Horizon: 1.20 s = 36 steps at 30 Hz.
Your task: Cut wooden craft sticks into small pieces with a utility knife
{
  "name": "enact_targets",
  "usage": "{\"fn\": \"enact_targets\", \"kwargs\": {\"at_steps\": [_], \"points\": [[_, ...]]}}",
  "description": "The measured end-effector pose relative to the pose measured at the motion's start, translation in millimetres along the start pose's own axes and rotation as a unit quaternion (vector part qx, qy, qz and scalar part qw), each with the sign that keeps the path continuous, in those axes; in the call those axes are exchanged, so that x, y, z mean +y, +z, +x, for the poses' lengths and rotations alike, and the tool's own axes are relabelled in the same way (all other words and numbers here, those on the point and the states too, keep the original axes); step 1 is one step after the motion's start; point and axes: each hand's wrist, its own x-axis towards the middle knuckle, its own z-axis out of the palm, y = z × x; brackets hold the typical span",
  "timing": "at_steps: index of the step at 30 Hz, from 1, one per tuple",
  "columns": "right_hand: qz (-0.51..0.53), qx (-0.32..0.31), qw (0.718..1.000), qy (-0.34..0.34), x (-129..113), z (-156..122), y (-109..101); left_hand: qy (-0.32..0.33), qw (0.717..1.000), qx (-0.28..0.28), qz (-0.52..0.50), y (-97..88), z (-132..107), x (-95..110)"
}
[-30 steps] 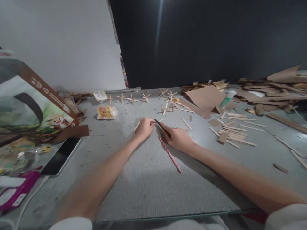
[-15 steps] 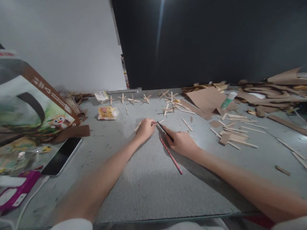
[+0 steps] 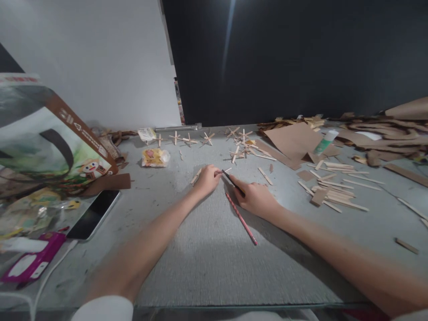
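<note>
My left hand (image 3: 207,179) rests on the table with its fingers closed and pressed down. A light wooden stick (image 3: 228,170) shows just beyond its fingertips; the rest of it is hidden. My right hand (image 3: 257,197) is wrapped round a slim dark cutter knife (image 3: 231,179) with a bit of yellow near the grip. The tip of the knife meets the left fingertips. Below the right hand lies a pink patterned pencil (image 3: 241,218). One craft stick (image 3: 195,176) lies partly behind the left hand, and another (image 3: 265,176) lies beyond the right.
Several star-shaped stick pieces (image 3: 207,138) stand along the back. To the right are loose craft sticks (image 3: 337,195), brown cardboard (image 3: 290,140) and a glue bottle (image 3: 326,141). A phone (image 3: 94,215), a purple device (image 3: 36,261), a yellow packet (image 3: 155,158) and a printed bag (image 3: 43,138) are left.
The whole view has shifted slightly, so things appear a little farther right. Both hands and the knife keep nearly the same position on the table.
</note>
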Motion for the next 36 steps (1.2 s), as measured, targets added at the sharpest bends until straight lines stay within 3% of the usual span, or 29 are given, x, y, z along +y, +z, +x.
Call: {"fn": "enact_targets", "kwargs": {"at_steps": [36], "points": [[0.007,-0.006,1.0,0.005,-0.4,6.4,1.0,-0.005,1.0,0.005,-0.007,0.2,0.4,-1.8]]}}
